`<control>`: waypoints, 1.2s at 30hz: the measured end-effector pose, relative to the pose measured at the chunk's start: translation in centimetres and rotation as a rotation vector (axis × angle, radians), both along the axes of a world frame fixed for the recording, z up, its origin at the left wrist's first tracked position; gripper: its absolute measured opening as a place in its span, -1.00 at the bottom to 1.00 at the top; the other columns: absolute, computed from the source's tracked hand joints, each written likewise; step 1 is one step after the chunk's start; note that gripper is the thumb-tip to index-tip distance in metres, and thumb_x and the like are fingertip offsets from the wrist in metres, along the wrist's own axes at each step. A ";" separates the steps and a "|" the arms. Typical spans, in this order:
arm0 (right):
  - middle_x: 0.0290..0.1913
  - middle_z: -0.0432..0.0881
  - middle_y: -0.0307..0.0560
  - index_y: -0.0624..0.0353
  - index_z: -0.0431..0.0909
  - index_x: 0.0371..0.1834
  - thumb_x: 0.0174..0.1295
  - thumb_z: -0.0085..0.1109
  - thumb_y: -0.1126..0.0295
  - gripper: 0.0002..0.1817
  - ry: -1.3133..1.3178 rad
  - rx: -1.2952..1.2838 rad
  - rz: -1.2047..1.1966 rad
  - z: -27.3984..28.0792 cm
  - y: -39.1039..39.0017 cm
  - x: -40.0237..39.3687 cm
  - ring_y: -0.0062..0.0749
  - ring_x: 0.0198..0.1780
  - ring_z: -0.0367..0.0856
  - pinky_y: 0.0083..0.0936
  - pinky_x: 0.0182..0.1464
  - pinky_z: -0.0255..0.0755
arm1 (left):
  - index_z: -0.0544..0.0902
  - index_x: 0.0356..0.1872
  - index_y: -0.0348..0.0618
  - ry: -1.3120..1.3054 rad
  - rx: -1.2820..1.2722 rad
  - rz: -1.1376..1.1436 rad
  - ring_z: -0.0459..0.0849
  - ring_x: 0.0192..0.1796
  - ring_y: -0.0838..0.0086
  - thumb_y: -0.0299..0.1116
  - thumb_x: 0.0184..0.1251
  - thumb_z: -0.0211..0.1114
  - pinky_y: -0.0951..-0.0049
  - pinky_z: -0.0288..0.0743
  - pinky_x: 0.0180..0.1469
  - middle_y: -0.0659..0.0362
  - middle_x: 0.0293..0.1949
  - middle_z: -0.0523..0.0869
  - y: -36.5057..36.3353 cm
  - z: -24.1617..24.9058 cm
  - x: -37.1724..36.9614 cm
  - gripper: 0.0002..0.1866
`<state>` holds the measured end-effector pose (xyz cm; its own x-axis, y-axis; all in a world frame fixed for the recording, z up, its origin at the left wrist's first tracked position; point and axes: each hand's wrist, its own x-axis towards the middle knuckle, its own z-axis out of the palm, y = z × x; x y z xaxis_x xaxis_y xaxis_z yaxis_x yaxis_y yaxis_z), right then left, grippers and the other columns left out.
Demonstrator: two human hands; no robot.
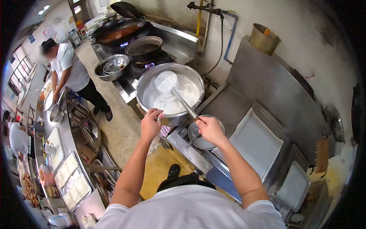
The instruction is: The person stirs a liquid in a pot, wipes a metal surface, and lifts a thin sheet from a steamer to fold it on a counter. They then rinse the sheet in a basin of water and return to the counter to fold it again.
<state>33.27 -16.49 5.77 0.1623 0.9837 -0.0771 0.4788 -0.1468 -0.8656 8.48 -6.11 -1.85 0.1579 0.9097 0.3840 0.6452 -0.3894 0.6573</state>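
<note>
Kitchen stove: left hand (151, 123) grip closed on pot (170, 93) rim; right hand (210, 129) grips ladle (184, 104) handle, bowl in white dough.

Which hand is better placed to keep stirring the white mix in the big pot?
Right. The right hand already grips the ladle handle reaching into the white mix; the left hand is on the pot rim, steadying it.

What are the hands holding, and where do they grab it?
The left hand grips the near rim of the big metal pot. The right hand holds the near end of the handle of the utensil in the white food.
</note>
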 end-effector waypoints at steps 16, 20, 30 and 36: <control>-0.16 0.72 0.03 0.35 0.34 0.51 0.49 0.05 0.41 -0.45 0.442 -0.092 -0.098 2.2 -12.9 2.1 -0.46 -0.39 0.65 -0.52 -0.40 0.54 | 0.76 -0.21 -0.08 0.044 0.407 -0.699 0.32 0.56 -0.01 -0.52 -0.17 0.45 -0.12 0.22 0.51 0.02 0.51 0.42 -6.5 5.0 14.9 -0.64; -0.02 0.71 0.19 0.33 0.28 0.54 0.59 -0.02 0.24 -0.43 1.083 0.082 -0.143 3.1 -13.7 4.7 -0.36 -0.46 0.66 -0.51 -0.45 0.61 | 0.68 -0.43 -0.14 -0.089 0.439 -0.930 0.27 0.59 -0.09 -0.58 -0.19 0.46 -0.15 0.19 0.55 -0.02 0.47 0.49 -4.4 6.6 16.9 -0.78; -0.05 0.77 0.20 0.38 0.62 0.17 0.37 0.25 0.13 -0.49 -0.128 -0.253 -0.243 -21.0 -3.6 2.0 -0.04 -0.12 0.78 -0.19 -0.07 0.65 | 0.68 -0.49 -0.30 -0.674 -0.174 -0.665 0.56 0.40 0.01 -0.79 -0.08 0.14 0.13 0.41 0.41 -0.09 0.33 0.64 4.4 16.4 15.6 -0.78; -0.14 0.75 0.30 0.26 0.75 -0.13 0.34 0.12 -0.19 -0.38 -0.483 -0.479 -0.230 -22.2 2.1 -2.1 0.23 0.00 0.71 0.02 0.11 0.57 | 0.59 -0.49 -0.23 -1.082 -0.356 -0.512 0.63 0.33 0.11 -0.86 0.08 -0.02 0.07 0.56 0.23 -0.03 0.30 0.67 16.6 15.0 15.5 -0.71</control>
